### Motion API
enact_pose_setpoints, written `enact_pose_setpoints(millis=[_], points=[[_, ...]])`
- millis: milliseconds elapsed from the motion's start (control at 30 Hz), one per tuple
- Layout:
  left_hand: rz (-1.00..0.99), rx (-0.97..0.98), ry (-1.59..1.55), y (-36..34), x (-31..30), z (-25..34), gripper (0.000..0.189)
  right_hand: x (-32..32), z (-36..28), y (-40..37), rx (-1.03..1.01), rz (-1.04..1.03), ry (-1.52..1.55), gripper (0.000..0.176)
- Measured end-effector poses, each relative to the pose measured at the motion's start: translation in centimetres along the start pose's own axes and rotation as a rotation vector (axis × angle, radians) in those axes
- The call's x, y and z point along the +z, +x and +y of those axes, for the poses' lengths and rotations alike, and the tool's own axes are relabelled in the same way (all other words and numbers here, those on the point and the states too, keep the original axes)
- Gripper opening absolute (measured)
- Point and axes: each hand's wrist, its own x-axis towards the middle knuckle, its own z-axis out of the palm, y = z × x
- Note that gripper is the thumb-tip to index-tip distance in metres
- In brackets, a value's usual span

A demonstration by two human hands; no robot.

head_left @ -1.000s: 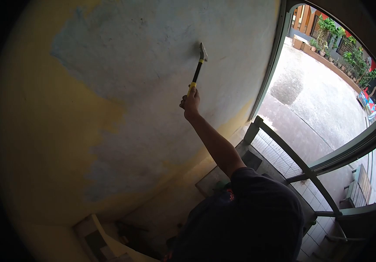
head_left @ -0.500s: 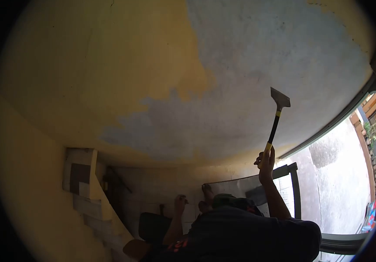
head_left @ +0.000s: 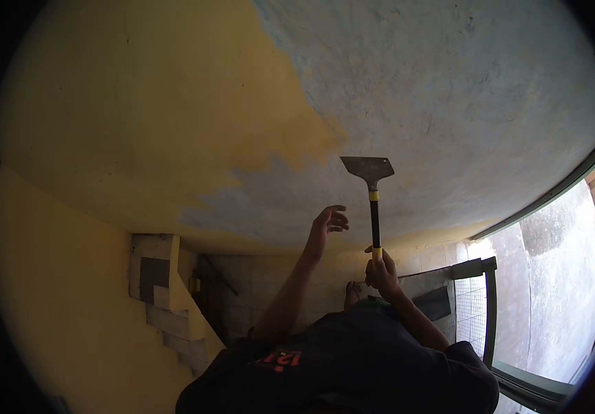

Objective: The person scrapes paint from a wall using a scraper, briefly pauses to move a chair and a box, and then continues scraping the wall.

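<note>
My right hand (head_left: pixel 382 271) grips the lower end of a scraper (head_left: pixel 372 200) with a black and yellow handle. Its wide metal blade points up and stands near a wall (head_left: pixel 449 103) where the yellow paint is scraped off to bare grey. My left hand (head_left: pixel 327 225) is raised beside the scraper's handle, fingers loosely curled, holding nothing and not touching the tool. The unscraped yellow paint (head_left: pixel 139 124) covers the wall to the left of the blade.
Concrete steps (head_left: pixel 163 297) rise at the lower left. A metal railing with mesh (head_left: pixel 480 303) stands at the right, with a sunlit paved yard (head_left: pixel 567 276) beyond it. My dark shirt (head_left: pixel 353 366) fills the bottom of the view.
The view has swung left along the wall. My right hand brought the scraper toward the middle and turned its blade flat-on. My left hand rose from below to beside the handle.
</note>
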Motion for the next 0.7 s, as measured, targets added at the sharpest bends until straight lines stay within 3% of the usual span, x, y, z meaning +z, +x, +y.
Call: enact_pose_setpoints(millis=[133, 200, 433, 500, 700], points=[[-0.125, 0.011, -0.164, 3.6, 4.5, 1.0, 0.047, -1.2, 1.3, 2.1, 0.051, -0.093, 0.053, 0.052], [-0.135, -0.032, -0.439, 4.1, 5.7, 0.3, 0.044, -1.2, 2.0, 2.5, 0.092, -0.085, -0.032, 0.051], [0.054, 0.026, -0.383, 5.5, 4.8, -2.2, 0.042, -1.8, 2.7, 4.5, 0.161, -0.063, -0.102, 0.039], [0.056, 0.034, -0.384, 6.1, 4.8, -1.6, 0.041, -1.3, 2.9, 5.3, 0.281, -0.021, -0.119, 0.039], [0.081, 0.064, -0.401, 6.7, 4.4, -1.4, 0.038, -1.3, 4.3, 6.9, 0.188, 0.014, -0.218, 0.044]])
